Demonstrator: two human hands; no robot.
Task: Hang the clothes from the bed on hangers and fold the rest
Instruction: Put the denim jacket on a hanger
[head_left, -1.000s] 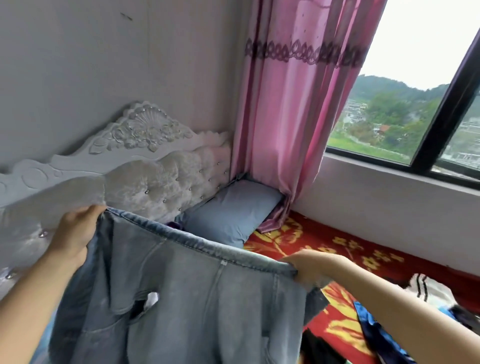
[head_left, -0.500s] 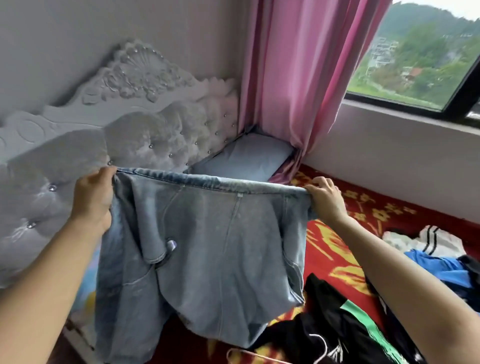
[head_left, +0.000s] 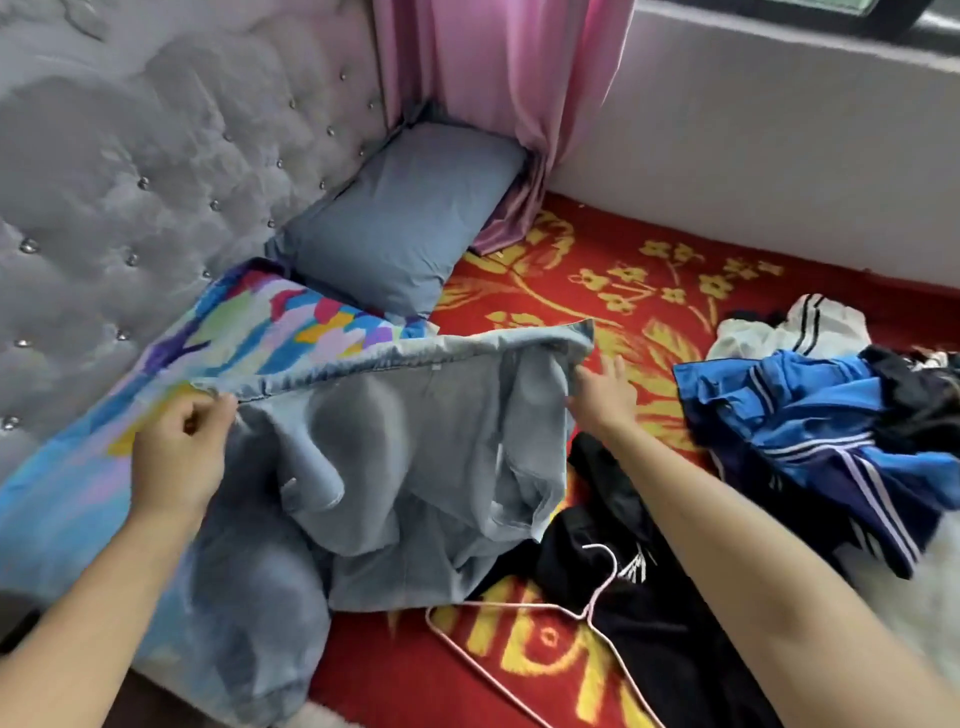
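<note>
- Denim garment (head_left: 415, 441) lies spread on the red flowered bedspread (head_left: 623, 270), its left part over a multicoloured quilt (head_left: 291, 322).
- Left hand (head_left: 176, 457) pinches the denim's top hem with curled fingers.
- Right hand (head_left: 605, 389) is at the denim's right edge, fingers straight and spread.
- A black garment (head_left: 649, 623) lies partly under the denim's right side, with a pink wire hanger (head_left: 597, 603) across it.
- A blue striped jacket (head_left: 810, 431) is heaped to the right.
- A grey-blue pillow (head_left: 405, 228) leans on the tufted headboard (head_left: 156, 156).

Pretty plain really: two bare hands and bare forearms, skin showing as far up as the view goes. The left hand (head_left: 176, 457) is at the left end of the denim garment (head_left: 415, 441), the right hand (head_left: 602, 397) at its right end.
</note>
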